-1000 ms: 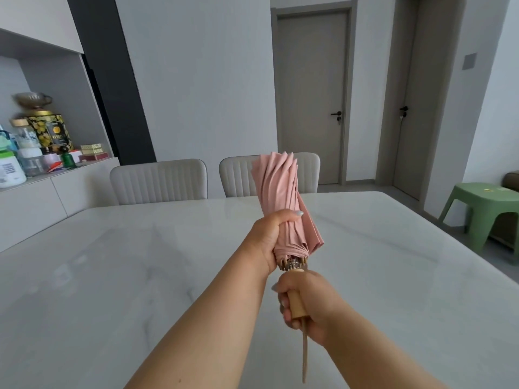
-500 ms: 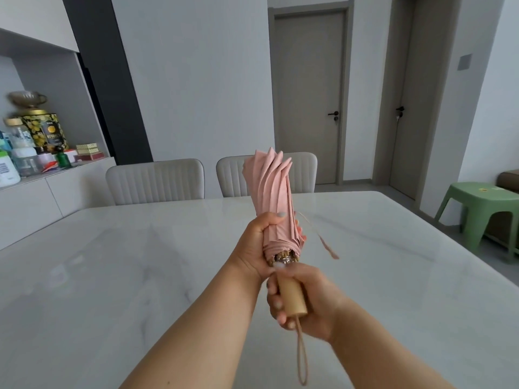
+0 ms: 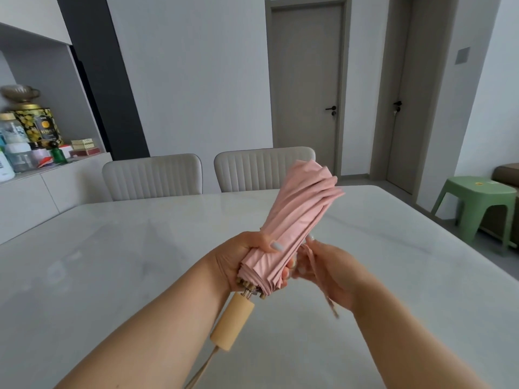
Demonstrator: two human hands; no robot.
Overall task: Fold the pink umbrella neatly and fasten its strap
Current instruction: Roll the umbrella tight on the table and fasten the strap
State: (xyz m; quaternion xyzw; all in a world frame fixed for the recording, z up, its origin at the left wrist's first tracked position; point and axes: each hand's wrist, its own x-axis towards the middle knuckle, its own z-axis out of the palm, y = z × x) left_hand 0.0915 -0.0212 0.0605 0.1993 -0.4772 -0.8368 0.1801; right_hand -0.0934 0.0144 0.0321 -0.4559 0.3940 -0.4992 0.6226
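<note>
Bright, soft daylight all over; pale shine on the white marble table (image 3: pixel 112 262); bent edges; blurry dangling pink strap (image 3: pixel 323 287).

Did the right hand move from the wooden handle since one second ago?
Yes. The right hand left the pale wooden handle and now pinches the thin pink strap beside the folded canopy.

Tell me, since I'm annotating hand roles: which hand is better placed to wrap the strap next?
The right hand: it already pinches the loose strap beside the pink umbrella. The left hand grips the folded canopy and looks needed to steady it.

Chairs (image 3: pixel 207 175) behind table (image 3: pixel 112 248) (stool (image 3: pixel 477 203) right)
</note>
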